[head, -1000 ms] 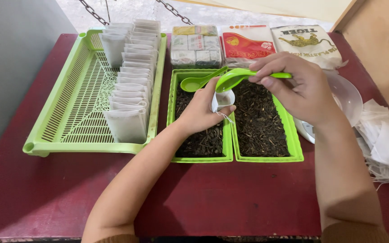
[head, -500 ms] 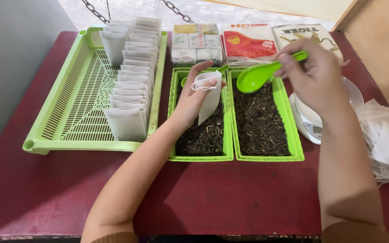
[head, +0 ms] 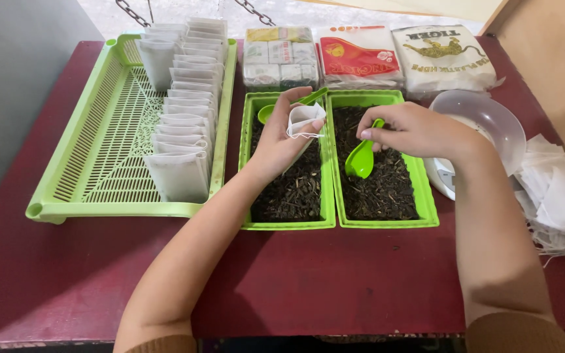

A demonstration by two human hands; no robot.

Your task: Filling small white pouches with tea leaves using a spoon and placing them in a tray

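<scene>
My left hand point(head: 276, 140) holds a small white drawstring filter bag point(head: 303, 121), mouth up, over the left green tray of dark loose tea point(head: 289, 193). My right hand point(head: 413, 131) grips a green plastic spoon point(head: 361, 159) by its handle, bowl down on the tea in the right green tray point(head: 377, 183). A second green spoon point(head: 269, 112) lies at the far end of the left tray, partly behind my left hand.
A large green slatted basket point(head: 99, 150) on the left holds a row of several white bags point(head: 188, 111). Packaged goods point(head: 361, 55) lie along the far edge. A clear bowl on a white scale point(head: 485, 124) and a heap of white bags point(head: 560, 202) sit to the right.
My right hand has lowered the green spoon from above the tray's far end into the tea of the right tray. My left hand keeps the bag upright, nearly in place.
</scene>
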